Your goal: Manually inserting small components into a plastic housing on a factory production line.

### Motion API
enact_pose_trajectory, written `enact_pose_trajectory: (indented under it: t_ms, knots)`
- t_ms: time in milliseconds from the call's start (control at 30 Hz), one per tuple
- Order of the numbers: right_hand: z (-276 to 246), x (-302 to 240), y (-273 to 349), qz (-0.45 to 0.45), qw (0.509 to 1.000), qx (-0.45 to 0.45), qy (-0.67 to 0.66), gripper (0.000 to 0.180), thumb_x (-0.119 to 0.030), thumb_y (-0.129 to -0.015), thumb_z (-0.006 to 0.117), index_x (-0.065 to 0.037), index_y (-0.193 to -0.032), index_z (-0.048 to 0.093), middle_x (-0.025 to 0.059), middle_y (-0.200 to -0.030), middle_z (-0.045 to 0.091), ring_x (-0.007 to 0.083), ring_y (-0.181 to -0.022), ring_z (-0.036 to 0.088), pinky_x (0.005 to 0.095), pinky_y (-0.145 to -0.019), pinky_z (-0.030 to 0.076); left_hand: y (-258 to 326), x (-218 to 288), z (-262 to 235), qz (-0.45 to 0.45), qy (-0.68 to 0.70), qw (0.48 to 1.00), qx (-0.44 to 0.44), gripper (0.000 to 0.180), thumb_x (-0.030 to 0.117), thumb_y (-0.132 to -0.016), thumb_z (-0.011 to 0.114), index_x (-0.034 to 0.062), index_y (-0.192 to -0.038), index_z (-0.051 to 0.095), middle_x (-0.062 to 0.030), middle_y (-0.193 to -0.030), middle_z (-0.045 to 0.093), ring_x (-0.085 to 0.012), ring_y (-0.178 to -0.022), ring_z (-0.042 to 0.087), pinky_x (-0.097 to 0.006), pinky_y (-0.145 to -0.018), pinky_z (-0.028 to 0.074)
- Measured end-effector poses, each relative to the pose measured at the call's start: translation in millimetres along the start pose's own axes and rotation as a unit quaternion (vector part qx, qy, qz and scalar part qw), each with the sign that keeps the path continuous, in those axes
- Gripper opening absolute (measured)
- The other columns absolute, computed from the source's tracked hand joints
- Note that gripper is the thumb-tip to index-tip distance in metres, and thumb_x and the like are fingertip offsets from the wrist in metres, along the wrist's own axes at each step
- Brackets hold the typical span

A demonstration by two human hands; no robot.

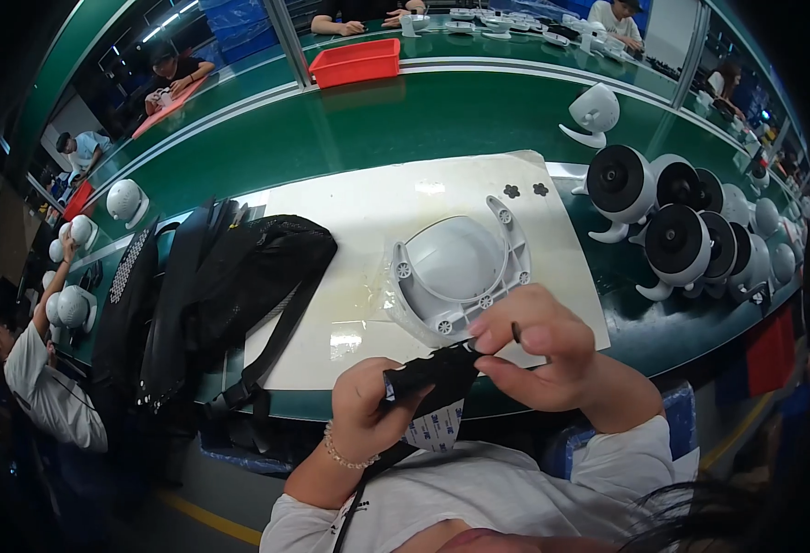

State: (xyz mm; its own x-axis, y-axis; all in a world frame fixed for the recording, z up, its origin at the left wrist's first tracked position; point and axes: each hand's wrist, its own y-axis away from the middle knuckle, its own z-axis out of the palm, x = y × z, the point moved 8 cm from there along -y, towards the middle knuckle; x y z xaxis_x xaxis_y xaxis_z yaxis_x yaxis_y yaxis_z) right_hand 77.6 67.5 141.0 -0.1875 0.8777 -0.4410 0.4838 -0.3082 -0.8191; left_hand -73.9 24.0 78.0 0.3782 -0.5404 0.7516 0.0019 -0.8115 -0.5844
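Close to my chest, my left hand (pixel 363 405) is closed round a black sheet (pixel 432 373), part of which hangs down and shows a white printed backing (pixel 437 426). My right hand (pixel 543 346) pinches the sheet's far right edge between thumb and fingertips. A small dark piece (pixel 516 332) sticks up by the right fingers; how it is held is unclear. Just beyond my hands lies a white plastic shell (pixel 451 258) with a curved, two-armed base and round screw seats. Two small black flower-shaped pads (pixel 526 190) lie on the white board (pixel 322 369) at its far right corner.
Black straps and mesh bags (pixel 230 276) cover the board's left side. Several white round housings with black discs (pixel 677 244) crowd the right; another white housing (pixel 594 111) stands farther back. A red bin (pixel 356 63) sits beyond the rail. Other people work around the green bench (pixel 239 138).
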Motion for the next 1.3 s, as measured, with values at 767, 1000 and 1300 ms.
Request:
enact_pose_trajectory:
  t_ms: [767,1000,1300]
  knots:
    - [-54,98,-16,0.304,0.948,0.082,-0.051,0.056,0.009,-0.078,0.052,-0.01,-0.127,0.034,0.0104,-0.109,0.049,0.0123,-0.085,0.054,0.0243,-0.072,0.047,-1,-15,26,0.056,-0.036,0.995,-0.07,0.025,0.0,-0.061,0.072,-0.0018,-0.08,0.056,-0.0191,-0.123,0.051,-0.0244,-0.073,0.061,-0.03,-0.064,0.049]
    - [-48,69,-14,0.123,0.97,0.004,0.208,0.048,0.009,-0.074,0.056,-0.011,-0.118,0.051,0.0097,-0.101,0.061,0.0255,-0.089,0.061,0.0301,-0.07,0.052,1,-14,31,0.13,-0.068,0.985,-0.089,0.029,-0.004,-0.062,0.071,-0.0025,-0.081,0.049,-0.0241,-0.13,0.042,-0.0235,-0.065,0.062,-0.03,-0.059,0.049]
    - [-39,42,-40,0.101,0.974,-0.024,0.199,0.063,0.005,-0.075,0.059,-0.006,-0.13,0.03,0.0111,-0.101,0.059,0.0188,-0.092,0.057,0.0287,-0.076,0.043,7,-24,31,0.112,-0.073,0.989,-0.064,0.027,0.0,-0.062,0.071,-0.0022,-0.083,0.055,-0.0209,-0.129,0.042,-0.0277,-0.079,0.062,-0.032,-0.065,0.051]
